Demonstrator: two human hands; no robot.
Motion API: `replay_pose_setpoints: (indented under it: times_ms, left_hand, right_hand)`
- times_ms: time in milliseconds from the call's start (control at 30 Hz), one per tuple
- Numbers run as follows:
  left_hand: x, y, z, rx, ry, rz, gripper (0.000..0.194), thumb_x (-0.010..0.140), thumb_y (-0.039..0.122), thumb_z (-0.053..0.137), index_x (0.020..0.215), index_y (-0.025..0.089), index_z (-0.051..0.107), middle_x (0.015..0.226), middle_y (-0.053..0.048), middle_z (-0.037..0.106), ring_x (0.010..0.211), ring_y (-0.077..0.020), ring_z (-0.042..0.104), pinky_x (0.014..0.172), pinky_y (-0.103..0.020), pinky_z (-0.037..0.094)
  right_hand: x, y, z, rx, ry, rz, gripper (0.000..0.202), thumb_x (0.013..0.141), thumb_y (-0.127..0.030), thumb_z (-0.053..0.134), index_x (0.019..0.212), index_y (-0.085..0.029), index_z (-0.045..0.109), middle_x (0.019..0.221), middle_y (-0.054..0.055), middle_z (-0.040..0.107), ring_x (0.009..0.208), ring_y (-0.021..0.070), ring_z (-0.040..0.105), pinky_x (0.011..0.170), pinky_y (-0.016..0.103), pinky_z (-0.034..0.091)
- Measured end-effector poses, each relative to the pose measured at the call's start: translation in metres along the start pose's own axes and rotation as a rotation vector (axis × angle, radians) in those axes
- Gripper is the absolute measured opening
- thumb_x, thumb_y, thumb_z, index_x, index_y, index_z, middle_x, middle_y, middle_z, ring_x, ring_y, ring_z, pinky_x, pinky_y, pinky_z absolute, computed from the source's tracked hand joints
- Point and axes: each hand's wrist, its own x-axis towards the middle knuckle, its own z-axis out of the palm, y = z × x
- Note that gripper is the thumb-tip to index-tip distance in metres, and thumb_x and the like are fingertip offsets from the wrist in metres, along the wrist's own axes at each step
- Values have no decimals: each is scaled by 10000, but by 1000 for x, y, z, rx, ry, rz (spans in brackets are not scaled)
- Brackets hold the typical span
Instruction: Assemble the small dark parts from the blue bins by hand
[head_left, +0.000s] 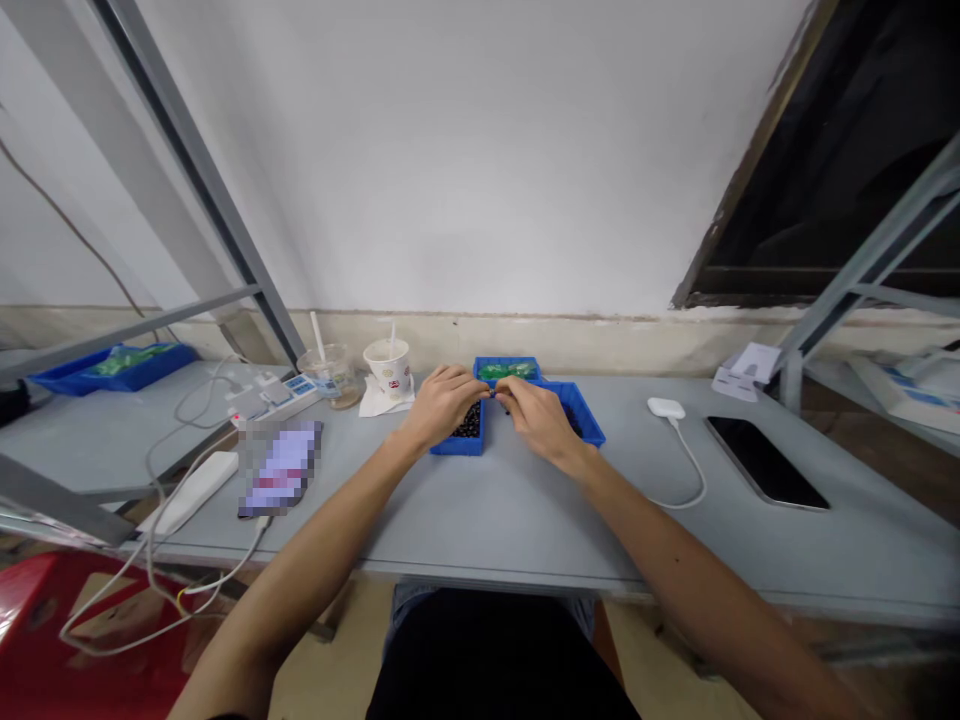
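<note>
My left hand (448, 405) and my right hand (534, 412) meet fingertip to fingertip above the blue bins, both closed in a pinch. Something small and dark shows between the fingertips, too small to name. Under my left hand, a blue bin (459, 448) holds many small black pieces (471, 421). A second blue bin (592, 418) lies partly beneath my right hand, with dark pieces in it, mostly hidden. Behind them stands a blue bin (507, 361) with green pieces (507, 371).
At left are a paper cup (388, 368), a plastic cup (334, 378), a power strip (289, 398), a pixelated purple object (281, 468) and loose cables. A phone (765, 462) and a white earphone case (666, 408) lie at right. Metal frame posts flank the table.
</note>
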Motion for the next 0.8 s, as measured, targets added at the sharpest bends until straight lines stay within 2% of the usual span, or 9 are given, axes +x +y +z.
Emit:
replay_pose_setpoints:
  times_ms: [67, 267, 400, 500, 567, 633, 700, 800]
  left_hand:
    - [0, 0, 0, -3, -6, -2, 290, 1095, 327, 477, 1038, 177, 718, 900, -64, 750, 894, -210, 622, 784, -352, 431]
    - [2, 2, -2, -8, 3, 35, 276, 1096, 295, 470, 1039, 167, 708, 913, -70, 748, 914, -211, 629, 805, -349, 450]
    - [4, 3, -7, 3, 63, 38, 275, 1095, 278, 466, 1042, 171, 714, 925, -74, 757, 913, -204, 640, 822, -358, 457]
    - [5, 0, -13, 38, 110, -32, 276, 1087, 303, 486, 1027, 178, 725, 899, -71, 751, 901, -203, 638, 843, -372, 461]
    - [4, -5, -17, 69, 90, -69, 274, 1079, 324, 507, 1012, 180, 731, 908, -69, 753, 913, -211, 633, 867, -387, 460]
    - [1, -13, -19, 89, 16, -96, 284, 1074, 344, 516, 999, 183, 739, 954, -71, 759, 951, -226, 626, 882, -401, 459]
    - [-3, -24, -20, 90, -80, -122, 297, 1067, 367, 523, 992, 188, 748, 996, -75, 757, 1000, -245, 615, 884, -408, 462]
    - [-11, -40, -19, 49, -214, -153, 282, 1042, 402, 565, 1013, 205, 765, 1050, -78, 745, 1039, -258, 604, 930, -421, 470]
  right_hand:
    - [0, 0, -1, -32, 1, -43, 192, 1083, -272, 448, 1109, -211, 628, 1035, 70, 734, 925, 207, 675, 813, 289, 450]
    - [2, -2, 0, -29, -30, -80, 222, 1080, -237, 416, 1074, -203, 636, 1024, 78, 719, 948, 210, 660, 826, 295, 450]
    - [14, -10, -8, 150, -62, -23, 214, 1068, -269, 440, 958, -197, 609, 858, 30, 677, 776, 170, 611, 740, 274, 428]
    - [34, -12, -22, 277, -197, 35, 272, 1064, -291, 441, 861, -197, 595, 728, -12, 635, 677, 137, 576, 702, 252, 418]
    - [48, -6, -30, 179, -295, 75, 269, 1041, -257, 469, 835, -189, 628, 751, 1, 669, 692, 135, 586, 701, 248, 407]
    - [58, 3, -34, -74, -389, 118, 233, 993, -213, 538, 804, -180, 671, 777, 34, 700, 722, 150, 604, 689, 255, 381]
    - [63, 12, -30, -308, -499, 165, 170, 938, -144, 578, 849, -169, 721, 846, 80, 739, 783, 176, 648, 680, 263, 370]
    - [62, 20, -18, -513, -599, 150, 218, 896, -75, 568, 954, -157, 761, 971, 134, 768, 900, 228, 711, 698, 273, 399]
